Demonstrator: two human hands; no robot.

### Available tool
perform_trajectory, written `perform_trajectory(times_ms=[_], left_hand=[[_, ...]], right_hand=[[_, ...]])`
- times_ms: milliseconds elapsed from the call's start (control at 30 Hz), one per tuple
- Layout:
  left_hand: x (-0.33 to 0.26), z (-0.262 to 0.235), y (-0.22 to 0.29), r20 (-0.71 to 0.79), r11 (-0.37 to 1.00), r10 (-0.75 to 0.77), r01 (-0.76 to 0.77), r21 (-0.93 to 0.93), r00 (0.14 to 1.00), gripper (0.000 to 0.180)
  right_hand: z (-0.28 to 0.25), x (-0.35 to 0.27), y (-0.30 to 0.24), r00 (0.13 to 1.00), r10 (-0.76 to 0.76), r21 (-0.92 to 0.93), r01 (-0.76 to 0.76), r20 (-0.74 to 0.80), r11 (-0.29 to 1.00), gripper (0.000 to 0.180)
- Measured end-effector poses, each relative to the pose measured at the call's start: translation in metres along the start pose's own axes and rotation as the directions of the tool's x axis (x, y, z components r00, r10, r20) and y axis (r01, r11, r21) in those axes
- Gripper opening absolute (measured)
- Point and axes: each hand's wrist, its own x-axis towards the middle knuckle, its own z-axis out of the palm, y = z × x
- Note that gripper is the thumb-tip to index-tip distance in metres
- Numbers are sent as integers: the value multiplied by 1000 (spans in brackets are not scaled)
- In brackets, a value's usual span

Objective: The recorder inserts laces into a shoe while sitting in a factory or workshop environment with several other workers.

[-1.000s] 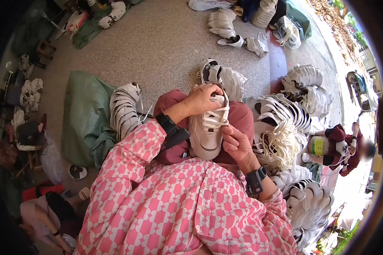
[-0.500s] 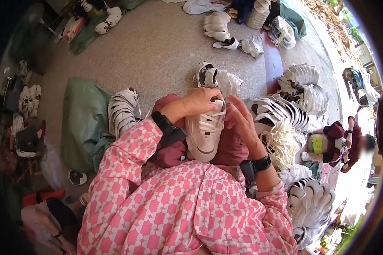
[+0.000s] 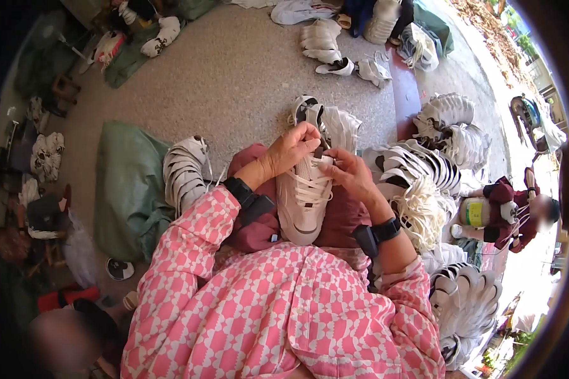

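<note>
Here the shoe [image 3: 295,218] sits toe toward you on your lap [image 3: 253,232], apparently braced there so its laces [image 3: 314,189] face both hands, left hand [image 3: 289,150] bunched over its far end, right hand [image 3: 355,178] curled alongside, whether pinching I can't tell.

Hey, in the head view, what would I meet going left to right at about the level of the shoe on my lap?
Green cloth, fanned row of white shoe uppers, white laced sneaker, your right hand, bundle of cream laces, co-worker in maroon.
</note>
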Motion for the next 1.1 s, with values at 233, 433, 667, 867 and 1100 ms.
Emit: perform_trajectory(times_ms=[233,433,667,867,1100], left_hand=[[-22,-9,6,71,998,-64,66,-25,995,19],[-37,-17,23,257,922,112,-197,333,960,14],[-44,-20,32,298,950,24,-114,290,954,17],[-45,-40,38,262,989,-143,149,-2,954,18],[-46,-34,70,264,962,-91,17,271,960,20]], right_hand=[[-17,7,6,997,33,51,-36,69,998,20],[-9,3,5,999,-2,98,-2,34,995,21],[-4,4,7,996,-77,99,73,34,992,23],[-4,4,3,999,-46,40,45,23,998,25],[-1,-11,0,949,-270,-82,259,-166,962,20]])
